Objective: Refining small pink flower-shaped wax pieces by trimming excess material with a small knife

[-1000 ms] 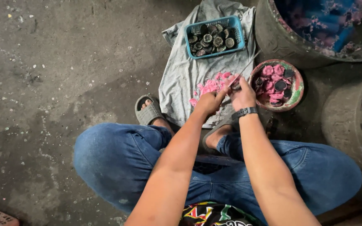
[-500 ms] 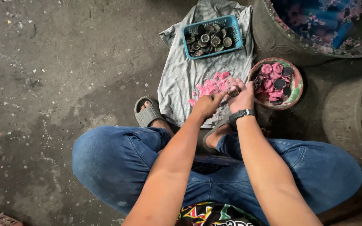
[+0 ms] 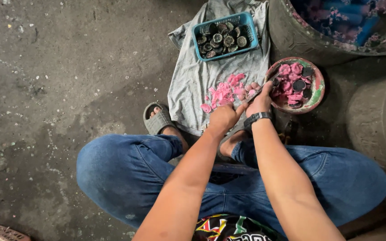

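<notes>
As before, both hands (image 3: 242, 109) seemingly work pink pieces (image 3: 222, 93).

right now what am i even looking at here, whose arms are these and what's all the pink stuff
This is one picture from a camera worn on a person's head, looking straight down. The two bare arms are that person's own; they sit low over a rough concrete floor, in blue jeans and grey sandals.

A striped grey cloth is spread in front of them. On it lies a heap of small pink pieces, and at its far end a blue plastic basket of dark round caps. Beside the cloth, a round bowl holds more pink pieces mixed with dark ones. Big dark tubs stand at the right.

The left hand and the right hand, with a black wristwatch, meet between the pink heap and the bowl. The fingers seem closed on something small, too hidden to name.
</notes>
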